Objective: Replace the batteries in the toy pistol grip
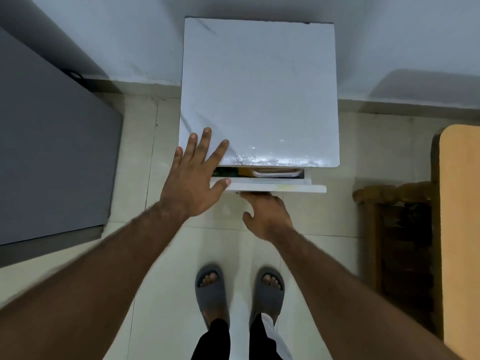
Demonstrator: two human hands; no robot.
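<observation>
A white bedside cabinet (259,87) stands against the wall in front of me. Its top drawer (275,187) is pulled out a little, showing a narrow strip of contents: something green at the left and an orange-brown item beside it. No toy pistol or batteries are in view. My left hand (193,183) lies flat with fingers spread on the cabinet's front left corner, thumb over the drawer edge. My right hand (265,216) reaches under the drawer front, its fingers hidden beneath the lip where a handle would be.
A dark grey cabinet (52,152) stands to the left. A wooden chair (400,229) and an orange tabletop (462,229) are at the right. My feet in grey slippers (240,289) stand on pale floor tiles just before the drawer.
</observation>
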